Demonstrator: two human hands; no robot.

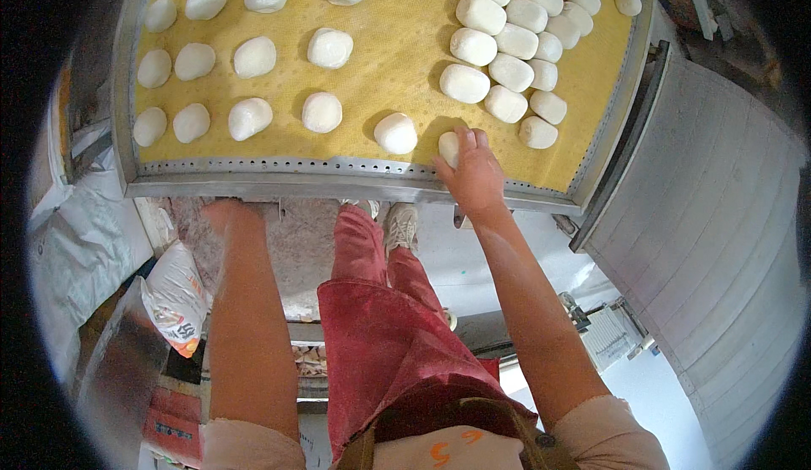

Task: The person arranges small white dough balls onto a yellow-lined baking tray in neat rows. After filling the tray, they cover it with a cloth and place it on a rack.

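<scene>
My right hand [474,169] reaches over the front edge of a metal-framed tray [355,189] with a yellow mesh bed. Its thumb and fingers are around a white dough piece [448,148] that rests on the mesh; the hand covers part of this piece. Just to the left lies another smooth, rounded dough piece [396,133]. My left hand [233,211] is blurred at the tray's front rim, and its fingers are partly hidden there. Whether it grips anything does not show.
Spaced dough pieces [255,56] lie in rows on the left. On the right, more pieces [474,47] sit close together. A slatted grey panel [709,172] flanks the tray. A printed plastic sack [176,299] stands at lower left, near a red box [172,425].
</scene>
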